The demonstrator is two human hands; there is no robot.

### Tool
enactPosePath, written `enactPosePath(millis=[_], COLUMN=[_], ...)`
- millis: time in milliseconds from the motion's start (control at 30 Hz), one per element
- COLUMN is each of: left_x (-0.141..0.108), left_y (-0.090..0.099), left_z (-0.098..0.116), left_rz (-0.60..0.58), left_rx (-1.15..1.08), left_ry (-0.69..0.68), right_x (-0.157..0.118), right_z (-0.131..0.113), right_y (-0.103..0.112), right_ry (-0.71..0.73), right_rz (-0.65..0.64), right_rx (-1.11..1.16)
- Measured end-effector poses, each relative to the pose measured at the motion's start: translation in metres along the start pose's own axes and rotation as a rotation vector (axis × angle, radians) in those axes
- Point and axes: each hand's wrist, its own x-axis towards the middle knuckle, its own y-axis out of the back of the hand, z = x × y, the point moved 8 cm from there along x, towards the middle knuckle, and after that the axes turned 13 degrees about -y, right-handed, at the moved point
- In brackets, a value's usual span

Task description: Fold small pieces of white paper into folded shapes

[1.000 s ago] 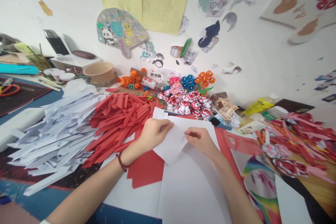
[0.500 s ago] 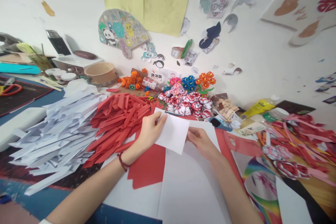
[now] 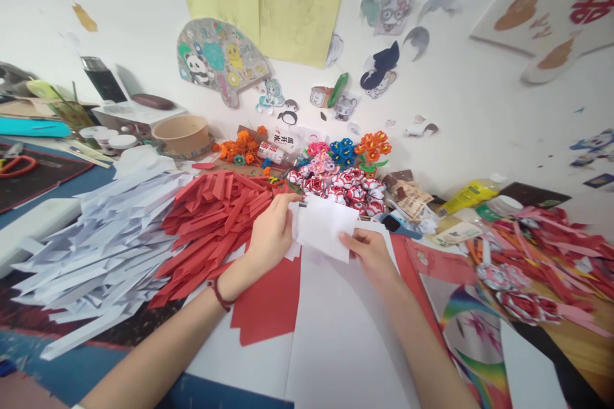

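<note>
One small white paper square (image 3: 323, 227) is at hand level, over the far end of the large white sheet (image 3: 345, 339), which runs back from the near edge of the bench (image 3: 230, 390). From where I stand I judge it very light, thin and flexible, prone to creasing or tearing under a hard pull; smooth enough to slip from a loose hold. The sound places to grip are its edges and corners, with flat fingertips.

Right hand (image 3: 374, 255): grasping the square at its near right corner, thumb on the upper face, other fingers curled mostly out of sight. Left hand (image 3: 271, 233): half curled along the left edge, fingertips at the far left corner; whether it pinches the paper, I cannot tell. Left of that hand lie folded red paper strips (image 3: 211, 223), set back from the bench's near edge.
</note>
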Motion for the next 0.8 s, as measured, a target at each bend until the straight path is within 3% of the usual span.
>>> enactPosePath(millis=[100,200,467,633,733,800], left_x=[0.004,0.004,0.004,0.009,0.01,0.008], left_y=[0.003,-0.001,-0.001,-0.003,-0.006,-0.005], left_z=[0.02,0.029,0.024,0.017,0.004,-0.009], left_rz=[-0.041,-0.12,-0.133,-0.19,-0.184,-0.099], left_rx=[0.159,0.222,0.202,-0.133,-0.421,-0.554], left_ry=[-0.206,-0.312,-0.379,-0.255,-0.05,0.116], right_x=[0.003,0.005,0.006,0.008,0.006,0.003], right_z=[0.004,0.005,0.0,-0.001,-0.001,-0.001], right_y=[0.007,0.01,0.008,0.012,0.014,0.013], right_ry=[-0.03,-0.05,-0.024,0.019,-0.012,-0.037], right_rz=[0.015,0.026,-0.019,-0.034,-0.038,-0.04], right_rx=[0.043,0.02,-0.117,-0.103,0.011,0.067])
